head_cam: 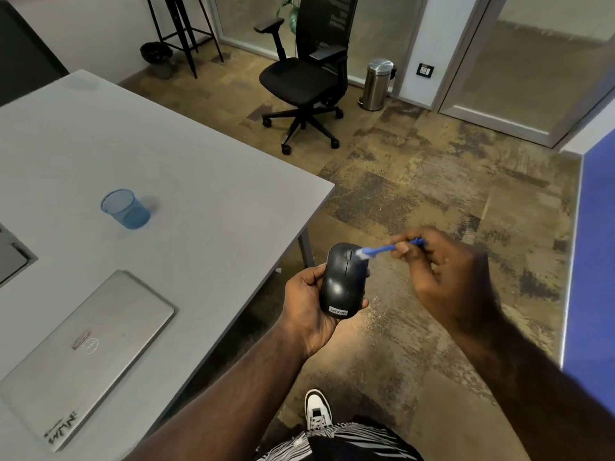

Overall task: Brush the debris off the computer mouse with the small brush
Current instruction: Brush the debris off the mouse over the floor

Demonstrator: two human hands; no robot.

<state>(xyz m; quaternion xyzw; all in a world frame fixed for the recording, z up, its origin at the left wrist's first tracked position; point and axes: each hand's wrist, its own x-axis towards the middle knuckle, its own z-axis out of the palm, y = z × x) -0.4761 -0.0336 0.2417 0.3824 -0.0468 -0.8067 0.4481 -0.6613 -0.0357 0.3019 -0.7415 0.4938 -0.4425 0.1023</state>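
Observation:
A black Lenovo computer mouse (344, 281) lies in the palm of my left hand (307, 304), which grips it from below and the left, just off the table's right edge. My right hand (442, 271) pinches the handle of a small blue brush (382, 249). The brush's pale bristles touch the mouse's top right, beside the scroll wheel.
A grey table (186, 181) fills the left, carrying a closed silver laptop (83, 354) and a blue mesh cup (124, 209). Beyond stand a black office chair (309, 81) and a steel bin (377, 84). A blue panel (592, 247) rises at the right. My shoe (317, 409) is below.

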